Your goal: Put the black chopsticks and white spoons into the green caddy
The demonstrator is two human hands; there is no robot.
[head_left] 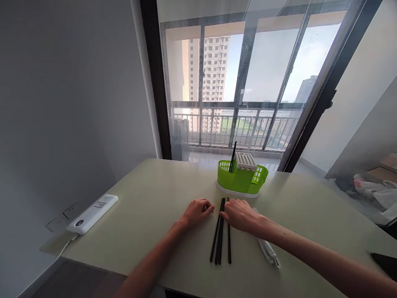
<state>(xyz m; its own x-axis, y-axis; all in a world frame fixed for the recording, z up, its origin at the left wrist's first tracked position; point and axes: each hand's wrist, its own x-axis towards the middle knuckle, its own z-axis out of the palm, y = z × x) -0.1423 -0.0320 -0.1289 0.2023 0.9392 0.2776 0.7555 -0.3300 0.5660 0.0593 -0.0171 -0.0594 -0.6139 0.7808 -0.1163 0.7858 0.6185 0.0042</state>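
Note:
Several black chopsticks (pixel 220 238) lie lengthwise on the table in front of me, most of them bunched together. My right hand (pixel 239 212) is closed at their upper ends, its fingers on a single chopstick (pixel 229 246) set slightly right of the bunch. Its thumb reaches toward the bunch. Just left of the chopsticks, my left hand (pixel 200 210) rests on the table, loosely curled with nothing visible in it. Beyond the hands stands a green cutlery holder (pixel 234 180) with a white base and white slotted top; dark chopsticks (pixel 232 157) lean upright in its left compartment.
A long white object (pixel 268 253), partly hidden by my right forearm, lies on the pale table (pixel 149 198). At the left edge sits a white power strip (pixel 93 213) with its cable. A dark flat object (pixel 384 263) is at the right edge. Glass doors stand behind the table.

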